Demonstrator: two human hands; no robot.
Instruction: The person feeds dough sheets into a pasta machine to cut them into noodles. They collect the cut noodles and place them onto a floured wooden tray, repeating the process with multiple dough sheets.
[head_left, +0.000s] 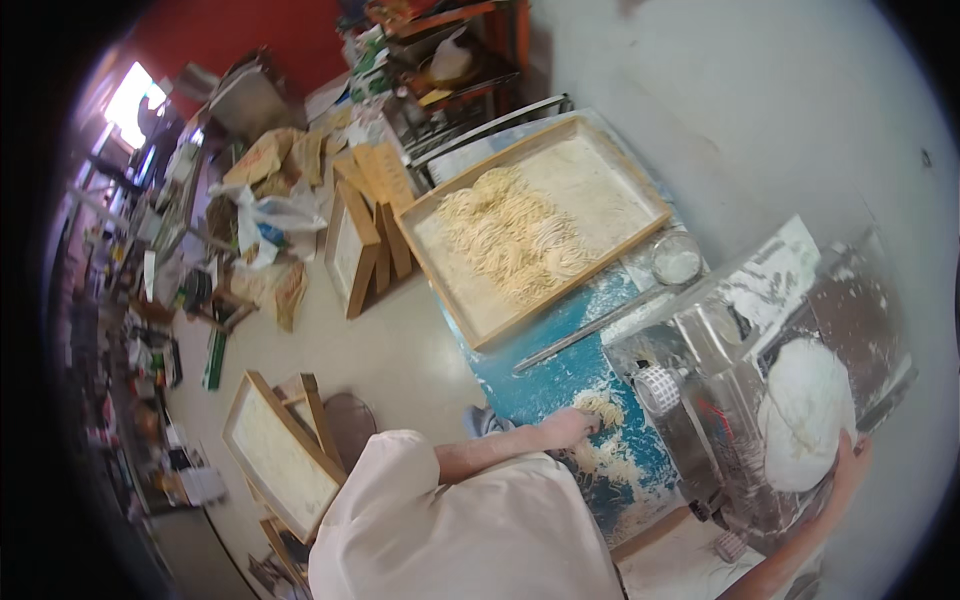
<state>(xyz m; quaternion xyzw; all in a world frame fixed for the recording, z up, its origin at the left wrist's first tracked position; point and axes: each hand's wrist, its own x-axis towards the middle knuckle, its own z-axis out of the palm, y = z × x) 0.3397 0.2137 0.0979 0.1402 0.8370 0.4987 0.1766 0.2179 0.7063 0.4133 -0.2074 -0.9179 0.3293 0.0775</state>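
My left hand is over the floury blue tabletop, its fingers curled on a small bundle of fresh noodles. Loose noodle strands and flour lie just below that hand. My right hand touches the lower right side of a large pale dough mass, its fingers apart; part of the palm is hidden. The dough rests on top of a metal noodle machine dusted with flour. Beyond my left hand, a wooden-framed tray holds piles of floured noodles.
A long metal bar lies between tray and machine, near a round container of flour. More wooden-framed trays stand on the left, others lean behind the table. A pale wall rises at right; bags and sacks clutter the floor.
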